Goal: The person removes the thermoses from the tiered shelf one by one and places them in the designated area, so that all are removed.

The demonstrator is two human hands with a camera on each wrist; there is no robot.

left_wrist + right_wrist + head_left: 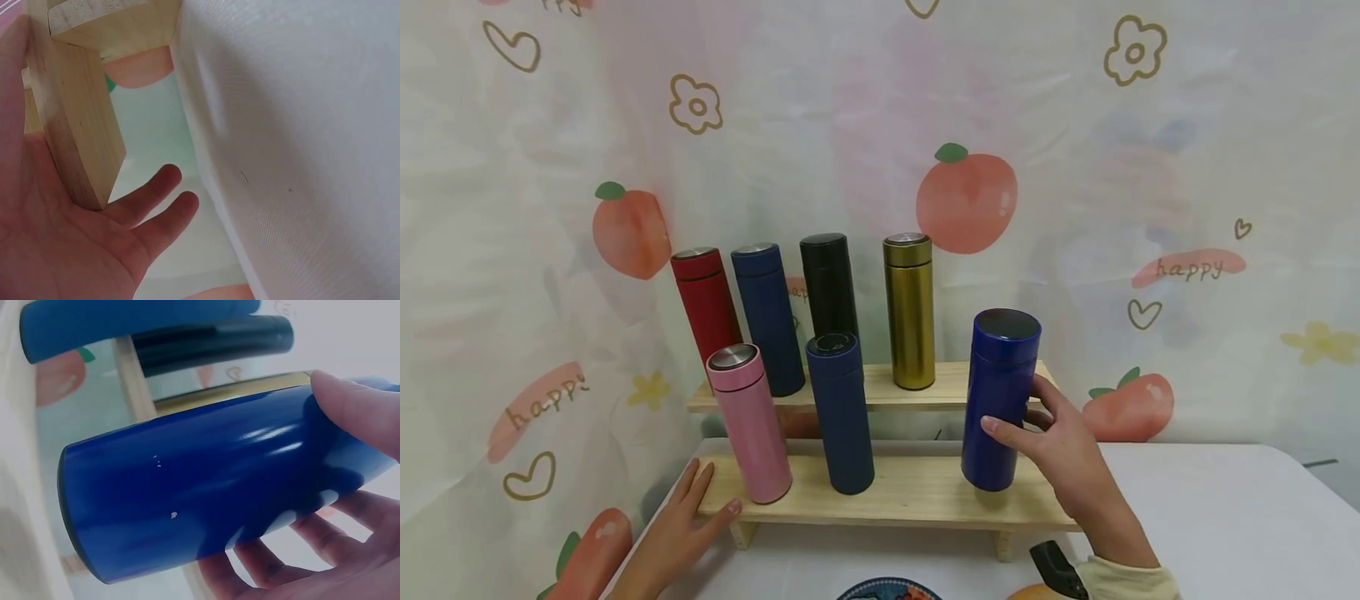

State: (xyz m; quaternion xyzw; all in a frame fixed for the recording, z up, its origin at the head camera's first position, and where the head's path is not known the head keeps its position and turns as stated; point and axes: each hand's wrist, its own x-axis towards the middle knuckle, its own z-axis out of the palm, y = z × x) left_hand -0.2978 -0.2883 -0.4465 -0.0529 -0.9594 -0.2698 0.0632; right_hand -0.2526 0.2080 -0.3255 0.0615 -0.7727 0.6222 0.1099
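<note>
My right hand grips a glossy blue thermos around its middle, thumb on the near side. The thermos stands nearly upright over the right part of the lower shelf. In the right wrist view, its blue body fills the middle, with fingers curled beneath it. Against the left end of the lower shelf lies my left hand, thumb at the front edge. The left wrist view shows the wooden board end against its palm, fingers extended. A pink thermos and a matte navy thermos stand on the lower shelf.
On the upper shelf stand red, navy, black and gold thermoses. A patterned plate shows at the bottom edge. Behind hangs a fruit-printed cloth; a white table lies underneath.
</note>
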